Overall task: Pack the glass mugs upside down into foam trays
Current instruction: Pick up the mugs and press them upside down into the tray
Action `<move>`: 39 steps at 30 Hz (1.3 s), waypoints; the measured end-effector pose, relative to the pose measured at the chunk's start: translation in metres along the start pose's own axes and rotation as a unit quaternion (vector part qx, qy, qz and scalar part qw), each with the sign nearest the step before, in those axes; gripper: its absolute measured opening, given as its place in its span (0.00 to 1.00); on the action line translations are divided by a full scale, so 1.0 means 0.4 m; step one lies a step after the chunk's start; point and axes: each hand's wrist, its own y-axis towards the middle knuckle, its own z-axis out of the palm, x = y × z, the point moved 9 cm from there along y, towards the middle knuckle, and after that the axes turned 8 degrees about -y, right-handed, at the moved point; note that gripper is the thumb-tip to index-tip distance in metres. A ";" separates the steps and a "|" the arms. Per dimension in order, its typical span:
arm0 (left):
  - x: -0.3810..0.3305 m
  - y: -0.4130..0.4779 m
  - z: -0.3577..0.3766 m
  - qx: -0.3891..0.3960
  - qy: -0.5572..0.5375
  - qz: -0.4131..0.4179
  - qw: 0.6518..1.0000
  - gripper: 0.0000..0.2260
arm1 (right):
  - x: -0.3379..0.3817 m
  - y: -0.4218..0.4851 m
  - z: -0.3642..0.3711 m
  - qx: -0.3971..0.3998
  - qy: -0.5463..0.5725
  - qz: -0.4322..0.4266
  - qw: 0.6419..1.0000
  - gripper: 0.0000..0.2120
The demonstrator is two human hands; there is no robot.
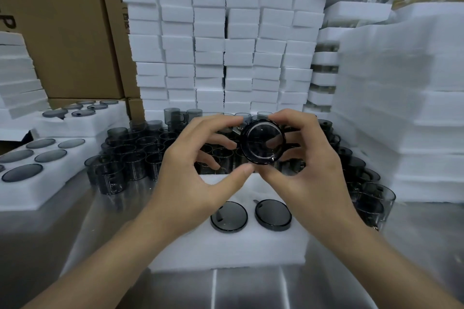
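Note:
A smoky grey glass mug (262, 142) is held up in front of me, its round end facing the camera and its handle pointing right. My left hand (193, 158) pinches its left side with thumb and fingertips. My right hand (306, 155) grips the right side and handle. Below them lies a white foam tray (226, 251) on the steel table. Two mugs sit in it upside down, one at the left (229, 216) and one at the right (273, 214). My hands hide the tray's far half.
A crowd of loose grey mugs (130, 155) stands behind the tray and along the right (371, 195). Filled foam trays (45, 158) lie at the left. Stacks of white foam blocks (226, 45) rise behind and at the right (406, 108). Cardboard boxes (62, 27) back the scene.

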 end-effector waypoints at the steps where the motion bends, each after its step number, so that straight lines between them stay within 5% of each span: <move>1: -0.013 -0.001 -0.001 -0.003 0.017 0.025 1.000 0.27 | 0.009 -0.001 -0.005 -0.008 -0.012 -0.016 1.000 0.31; 17: -0.162 -0.011 -0.075 -0.110 0.136 0.210 0.962 0.23 | 0.134 -0.013 -0.042 -0.076 -0.110 -0.178 0.975 0.28; 19: -0.128 0.015 -0.062 -0.097 0.132 0.184 0.969 0.24 | 0.141 -0.018 -0.043 -0.081 -0.108 -0.187 0.973 0.28; 22: -0.025 0.055 -0.052 -0.076 0.097 0.000 0.992 0.34 | 0.139 -0.019 -0.037 -0.076 -0.105 -0.182 0.975 0.29; 25: -0.082 0.014 -0.052 -0.094 0.106 0.103 0.985 0.23 | 0.128 -0.016 -0.028 -0.059 -0.102 -0.164 0.979 0.32; 30: -0.019 0.003 -0.040 -0.107 -0.055 -0.030 0.992 0.12 | 0.088 -0.005 -0.025 -0.030 -0.093 -0.089 0.991 0.30; 33: 0.013 0.002 -0.025 -0.099 -0.129 -0.087 0.983 0.14 | 0.047 0.000 -0.010 0.008 -0.033 0.016 0.999 0.25; 39: 0.037 -0.012 -0.009 -0.090 -0.131 -0.105 0.982 0.14 | -0.010 0.000 -0.003 -0.002 0.131 0.168 0.977 0.19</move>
